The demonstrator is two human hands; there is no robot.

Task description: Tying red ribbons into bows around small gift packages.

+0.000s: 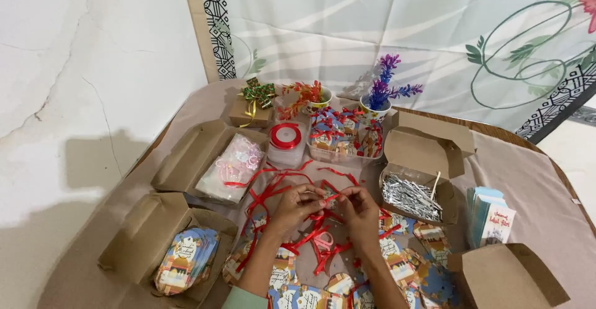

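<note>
Centrally, both hands pinch red ribbon (328,198) over cluttered beige-clothed table (528,179); cracked white wall (81,54) left.

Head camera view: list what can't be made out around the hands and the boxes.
- What the left hand and right hand pinch: a bit of red ribbon shows, the rest hidden by fingers.
- Closed cardboard box, bottom right: contents hidden by its lid.
- Printed cards under the forearms: partly covered and cut off by the bottom edge.
- Silver pieces in the open box: too small to identify.
</note>
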